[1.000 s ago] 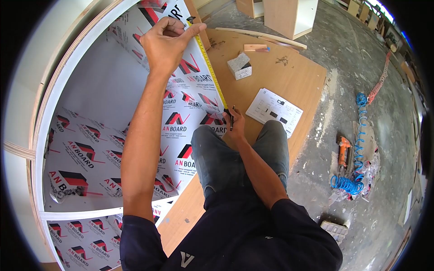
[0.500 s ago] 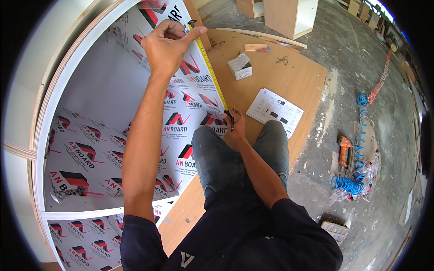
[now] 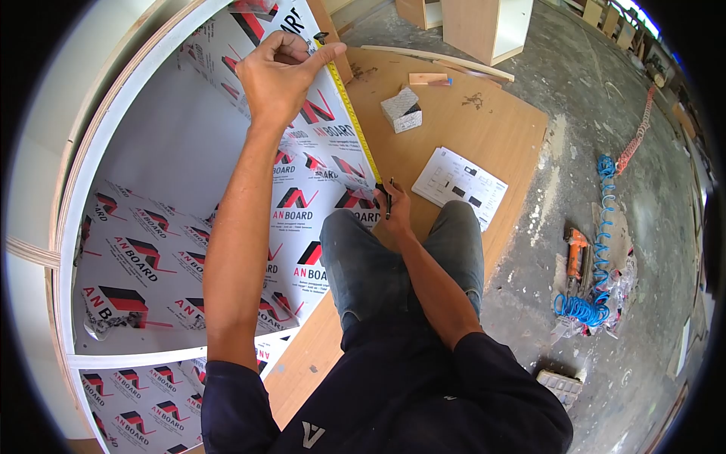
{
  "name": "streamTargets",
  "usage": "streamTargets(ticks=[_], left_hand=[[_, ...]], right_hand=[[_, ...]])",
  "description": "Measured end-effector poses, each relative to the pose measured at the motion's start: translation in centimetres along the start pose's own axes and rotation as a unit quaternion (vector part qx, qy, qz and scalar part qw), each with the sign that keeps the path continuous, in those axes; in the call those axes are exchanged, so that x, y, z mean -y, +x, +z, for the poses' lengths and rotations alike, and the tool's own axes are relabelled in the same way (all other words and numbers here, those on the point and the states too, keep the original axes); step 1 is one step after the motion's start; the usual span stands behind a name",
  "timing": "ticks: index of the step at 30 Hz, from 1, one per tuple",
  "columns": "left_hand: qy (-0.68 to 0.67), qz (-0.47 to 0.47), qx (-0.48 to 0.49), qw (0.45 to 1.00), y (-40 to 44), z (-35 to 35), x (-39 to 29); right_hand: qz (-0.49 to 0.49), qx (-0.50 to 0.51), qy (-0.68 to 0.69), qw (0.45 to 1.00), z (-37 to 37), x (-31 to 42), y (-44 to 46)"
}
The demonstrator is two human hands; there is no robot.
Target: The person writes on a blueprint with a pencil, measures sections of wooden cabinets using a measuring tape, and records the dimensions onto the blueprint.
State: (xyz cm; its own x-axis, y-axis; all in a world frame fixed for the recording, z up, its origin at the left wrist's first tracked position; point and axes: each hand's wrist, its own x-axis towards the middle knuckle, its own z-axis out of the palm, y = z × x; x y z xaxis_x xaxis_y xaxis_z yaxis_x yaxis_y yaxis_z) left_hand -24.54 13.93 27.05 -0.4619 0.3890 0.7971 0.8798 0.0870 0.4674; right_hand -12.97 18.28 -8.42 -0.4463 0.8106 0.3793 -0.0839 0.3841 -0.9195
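Seen from the person's head, the left hand (image 3: 278, 72) pinches near the upper end of a yellow tape measure (image 3: 352, 113), which slants down along the edge of a cabinet (image 3: 151, 219) lined with white sheet printed "ANBOARD" in red and black. The right hand (image 3: 393, 206), by the knees, grasps the tape's lower end together with a dark, pen-like stick (image 3: 389, 200). Printed papers (image 3: 460, 189) and a wrapped block (image 3: 401, 111) lie on the brown board (image 3: 499, 125) beside them.

Here's rough, paint-spotted grey concrete floor (image 3: 522, 303), matt wood-grain brown board (image 3: 484, 106), smooth white paper sheet (image 3: 460, 188) and glossy coiled blue plastic hose (image 3: 603, 227)!
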Motion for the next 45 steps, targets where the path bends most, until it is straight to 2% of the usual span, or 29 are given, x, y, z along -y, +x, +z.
streamTargets(ticks=[29,34,36,37,38,40,42,44,45], left_hand=[[0.005,0.042,0.005,0.999,0.2,-0.1,0.1],[0.009,0.044,0.001,0.999,0.0,-0.2,-0.2],[-0.055,0.052,-0.004,0.997,-0.3,-0.5,-0.6],[-0.059,0.013,0.014,0.998,-0.9,-1.0,-1.0],[-0.057,0.011,0.010,0.998,-1.6,-1.5,-1.1],[-0.184,-0.097,-0.015,0.978,-3.0,-2.2,-1.3],[-0.200,-0.109,-0.028,0.973,-5.2,-3.4,-1.9],[-0.270,-0.142,-0.060,0.951,-7.7,-4.5,-2.3],[-0.269,-0.145,-0.062,0.950,-8.9,-5.1,-2.0]], right_hand=[[-0.006,0.008,-0.021,1.000,0.0,0.1,0.1],[0.014,0.010,0.020,1.000,-0.2,-0.5,0.0],[0.005,0.003,0.029,1.000,-1.1,0.5,0.0],[0.011,0.020,0.036,0.999,-2.3,1.6,-0.2],[0.017,0.038,0.043,0.998,-3.5,2.8,-0.4],[-0.002,0.069,0.026,0.997,-5.4,2.9,-0.8],[-0.022,0.101,0.009,0.995,-7.1,3.9,-1.2],[0.046,0.158,0.068,0.984,-8.7,5.3,-2.1],[0.047,0.162,0.067,0.983,-9.1,5.7,-2.7]])
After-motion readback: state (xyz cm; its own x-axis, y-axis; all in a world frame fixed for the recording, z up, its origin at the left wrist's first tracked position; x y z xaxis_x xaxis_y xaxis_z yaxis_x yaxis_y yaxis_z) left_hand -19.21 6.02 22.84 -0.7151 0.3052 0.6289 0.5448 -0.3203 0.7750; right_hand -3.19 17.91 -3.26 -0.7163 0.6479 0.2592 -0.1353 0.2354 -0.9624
